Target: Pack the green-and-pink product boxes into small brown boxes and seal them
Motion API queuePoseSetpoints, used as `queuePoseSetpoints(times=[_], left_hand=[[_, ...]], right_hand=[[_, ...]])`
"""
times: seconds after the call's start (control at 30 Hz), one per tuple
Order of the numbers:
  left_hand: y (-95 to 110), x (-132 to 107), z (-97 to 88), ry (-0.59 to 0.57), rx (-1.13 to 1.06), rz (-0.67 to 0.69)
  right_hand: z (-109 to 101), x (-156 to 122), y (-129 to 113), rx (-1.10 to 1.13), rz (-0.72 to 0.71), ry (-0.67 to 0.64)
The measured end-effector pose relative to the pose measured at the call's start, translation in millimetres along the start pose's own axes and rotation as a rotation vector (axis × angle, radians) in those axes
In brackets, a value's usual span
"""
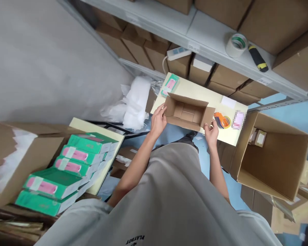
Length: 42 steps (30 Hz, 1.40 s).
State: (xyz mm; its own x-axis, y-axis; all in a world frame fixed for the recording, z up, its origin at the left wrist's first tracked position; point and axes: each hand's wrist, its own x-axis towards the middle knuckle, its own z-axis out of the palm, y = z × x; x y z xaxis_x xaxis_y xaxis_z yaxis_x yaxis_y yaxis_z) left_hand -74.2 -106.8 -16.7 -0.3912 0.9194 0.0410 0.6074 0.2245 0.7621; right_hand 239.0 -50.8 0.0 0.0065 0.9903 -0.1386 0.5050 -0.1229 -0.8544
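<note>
An open-topped cardboard box point(188, 121) rests at the near edge of a pale yellow tabletop point(195, 89), its inside facing me with nothing in it. My left hand point(158, 119) grips the box's left end flap, fingers on the outside. At the other end, my right hand point(211, 131) pinches the right flap. Just right of the box lies an orange tape dispenser point(220, 120) with a yellow roll. Behind the box on the left is a green and pink carton point(169, 84). A white paper slip point(228, 101) lies toward the back right.
Green cartons point(74, 153) are stacked on a board at left. A large open carton point(272, 160) stands at right with small boxes inside. White wrap point(137, 102) hangs by the wall. The shelf above bears a tape roll point(236, 45) and a utility knife point(258, 58).
</note>
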Motion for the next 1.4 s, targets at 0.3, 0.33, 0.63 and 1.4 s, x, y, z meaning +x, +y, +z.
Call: queuePoseSetpoints(times=[0.3, 0.33, 0.63, 1.4], left_hand=[[-72.2, -152.8, -167.0, 0.375, -0.025, -0.106], [-77.4, -173.3, -185.5, 0.435, -0.029, -0.133], [-116.2, -336.8, -295.2, 0.993, -0.061, -0.449], [-179.3, -362.4, -362.8, 1.165, -0.127, -0.816]], right_hand=[[96.2, -133.7, -105.1, 0.055, -0.211, -0.056], [109.1, -145.7, -115.2, 0.046, -0.238, -0.078], [234.0, -215.1, -210.3, 0.036, -0.541, -0.515], [431.7, -215.2, -327.8, -0.159, -0.692, -0.981]])
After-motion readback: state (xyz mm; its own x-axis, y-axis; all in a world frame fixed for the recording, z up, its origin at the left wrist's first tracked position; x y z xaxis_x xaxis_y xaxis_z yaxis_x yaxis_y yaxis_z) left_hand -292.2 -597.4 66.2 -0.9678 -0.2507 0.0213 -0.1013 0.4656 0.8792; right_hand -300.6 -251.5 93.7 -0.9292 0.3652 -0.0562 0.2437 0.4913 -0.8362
